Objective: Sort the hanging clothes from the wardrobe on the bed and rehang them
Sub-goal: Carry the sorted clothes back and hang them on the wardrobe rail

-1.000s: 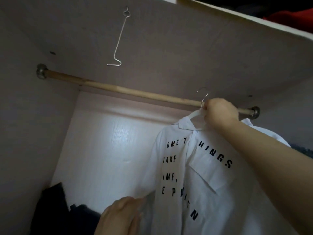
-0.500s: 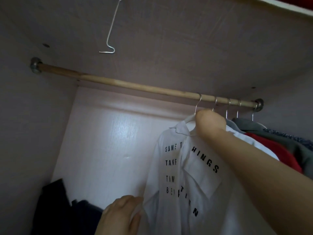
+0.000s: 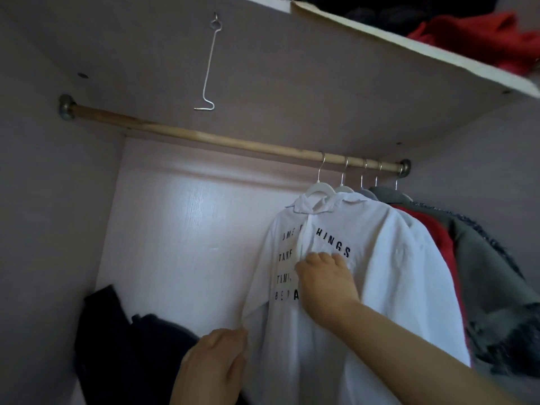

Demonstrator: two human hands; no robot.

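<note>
Both on the white shirt (image 3: 380, 273): right hand (image 3: 324, 282) flat, left hand (image 3: 213, 363) seemingly pinching.

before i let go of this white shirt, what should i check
1. Hanger hook over the rod: ok. The white hanger hooks onto the wooden rod.
2. Shirt front flat: not ok. The white shirt is bunched along its opening above the right hand.
3. Left hand free: not ok. The left hand pinches the shirt's side edge.
4. Rod space for the next garment: ok. The rod is bare to the shirt's left.
5. Hem clear of the dark clothes below: cannot tell, as the hem is out of view.
</note>
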